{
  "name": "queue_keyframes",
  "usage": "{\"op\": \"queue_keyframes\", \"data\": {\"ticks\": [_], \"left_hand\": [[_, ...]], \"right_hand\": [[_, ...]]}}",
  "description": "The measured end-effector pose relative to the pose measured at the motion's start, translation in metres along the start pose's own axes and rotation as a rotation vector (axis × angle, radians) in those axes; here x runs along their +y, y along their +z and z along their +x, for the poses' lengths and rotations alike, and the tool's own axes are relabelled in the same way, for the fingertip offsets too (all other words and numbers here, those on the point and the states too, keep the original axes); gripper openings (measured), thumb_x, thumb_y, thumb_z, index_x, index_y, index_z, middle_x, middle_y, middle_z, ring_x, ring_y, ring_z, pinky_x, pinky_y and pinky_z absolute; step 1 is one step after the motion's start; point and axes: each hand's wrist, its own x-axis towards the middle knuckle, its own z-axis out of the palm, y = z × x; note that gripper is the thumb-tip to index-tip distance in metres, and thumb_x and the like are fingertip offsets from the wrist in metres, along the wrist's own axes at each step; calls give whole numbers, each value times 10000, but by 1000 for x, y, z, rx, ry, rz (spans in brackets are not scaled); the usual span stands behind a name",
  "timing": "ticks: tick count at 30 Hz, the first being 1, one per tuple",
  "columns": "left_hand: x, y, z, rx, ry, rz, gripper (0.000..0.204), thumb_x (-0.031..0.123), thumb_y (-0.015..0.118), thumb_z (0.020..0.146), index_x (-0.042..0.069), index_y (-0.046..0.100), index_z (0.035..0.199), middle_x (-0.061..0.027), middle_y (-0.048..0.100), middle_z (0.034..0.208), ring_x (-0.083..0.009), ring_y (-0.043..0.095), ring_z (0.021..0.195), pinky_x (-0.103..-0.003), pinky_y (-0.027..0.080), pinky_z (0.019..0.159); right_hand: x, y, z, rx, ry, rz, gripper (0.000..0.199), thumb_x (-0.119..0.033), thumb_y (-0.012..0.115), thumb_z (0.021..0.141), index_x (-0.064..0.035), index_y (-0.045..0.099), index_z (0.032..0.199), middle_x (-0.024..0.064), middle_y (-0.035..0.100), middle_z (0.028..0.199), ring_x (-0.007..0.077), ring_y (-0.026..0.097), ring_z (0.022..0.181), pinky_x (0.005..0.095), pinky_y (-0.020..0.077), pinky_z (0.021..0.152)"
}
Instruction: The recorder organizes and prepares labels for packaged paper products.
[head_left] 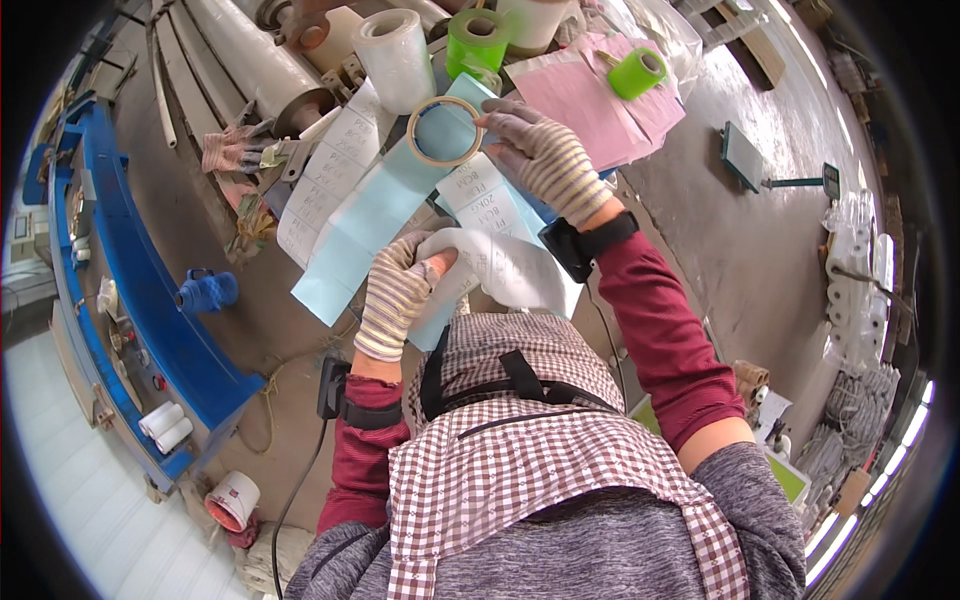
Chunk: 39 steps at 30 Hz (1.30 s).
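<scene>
My left hand [398, 290] pinches the white label strip [505, 265], right hand [540, 155] grips the tape ring [445, 130]; I'd keep that strip flat.

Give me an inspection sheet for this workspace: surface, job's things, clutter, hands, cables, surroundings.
Surface: grey bench, mostly covered.
Job's things: tape ring, nearly used up, above light blue label sheets; white printed sheet, curled.
Clutter: pink sheets, two green rolls, clear film roll, spare striped gloves.
Hands: both in striped gloves; right hand pinches the tape ring, left hand grips the white printed sheet. Black wrist units on both.
Cables: black cable runs down from the left wrist unit.
Surroundings: blue machine frame at left, large grey roller, white rolls below, bundled stock at right.
</scene>
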Motion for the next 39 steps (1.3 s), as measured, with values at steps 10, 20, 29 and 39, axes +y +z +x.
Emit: {"op": "queue_keyframes", "data": {"ticks": [10,20,29,39], "left_hand": [[-13,10,-17,-85,-319,-383,350,213,729,714,32,629,996,-52,645,907,-134,598,800,-256,486,717],[3,83,-68,-759,-272,-235,289,147,710,760,37,634,1016,-27,640,967,-125,578,910,-268,451,830],[-73,125,-45,-190,-484,-457,239,213,588,881,13,595,1010,-98,632,1002,-195,596,934,-330,486,833],[-135,233,34,-168,-506,-619,155,38,558,867,99,549,1009,-70,636,940,-241,628,873,-422,530,791]], "right_hand": [[-49,-42,-132,521,607,356,339,-324,606,874,2,632,964,52,613,916,125,566,778,245,453,705],[-106,-37,-207,419,1011,1574,914,-735,409,779,50,453,1245,163,590,1117,254,608,948,372,475,877],[-82,-150,-344,646,699,1298,507,-309,668,766,71,559,1083,170,610,1047,294,616,925,432,491,855],[-87,-176,-383,540,785,1215,416,-347,715,712,-6,629,933,214,625,970,353,601,914,467,462,843]]}}
